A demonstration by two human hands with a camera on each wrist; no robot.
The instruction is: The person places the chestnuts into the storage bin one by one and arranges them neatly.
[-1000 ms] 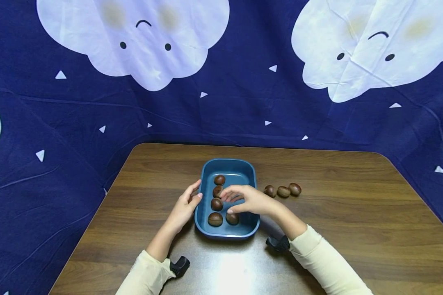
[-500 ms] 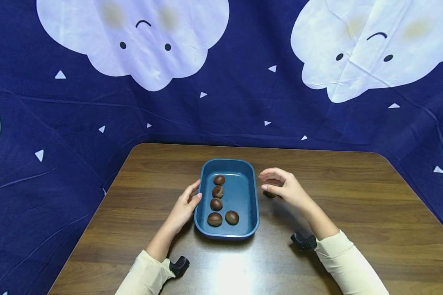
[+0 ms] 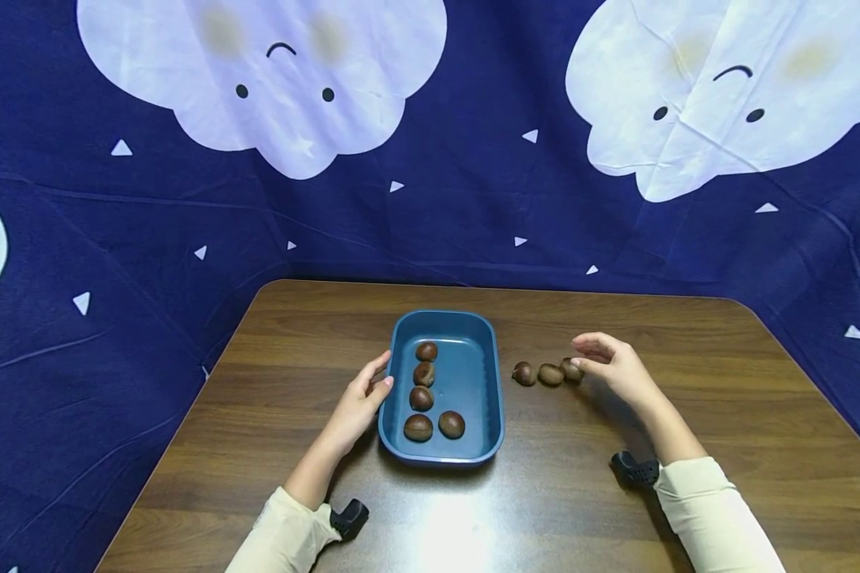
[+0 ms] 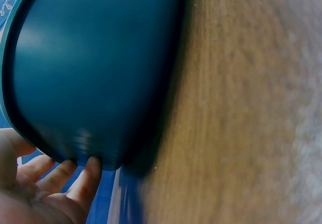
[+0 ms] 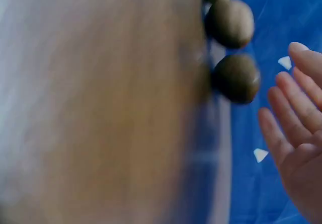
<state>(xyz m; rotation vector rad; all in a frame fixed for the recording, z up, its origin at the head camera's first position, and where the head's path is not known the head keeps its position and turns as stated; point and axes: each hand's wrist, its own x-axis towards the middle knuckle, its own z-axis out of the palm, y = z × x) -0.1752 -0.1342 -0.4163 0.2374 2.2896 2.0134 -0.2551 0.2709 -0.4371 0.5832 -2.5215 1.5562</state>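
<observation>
A blue rectangular tray (image 3: 480, 382) stands on the table with several brown chestnuts (image 3: 419, 427) inside, most in a column along its left half. My left hand (image 3: 354, 406) rests against the tray's left side; in the left wrist view its fingertips (image 4: 93, 164) touch the outer wall. To the right of the tray, three chestnuts (image 3: 551, 375) lie in a short row. Over the right end of that row is my right hand (image 3: 616, 370), its relaxed fingers right at the last chestnut (image 5: 237, 78). The right wrist view shows a gap between that hand and the chestnut.
The brown wooden table (image 3: 688, 374) ends at the back against a dark blue cloth (image 3: 466, 207) printed with white clouds. A black wrist camera (image 3: 349, 519) sits at the left cuff, another wrist camera (image 3: 634, 469) at the right.
My right hand has moved from above the tray out to the right, over the row of chestnuts on the table. My left hand and the tray have stayed in place.
</observation>
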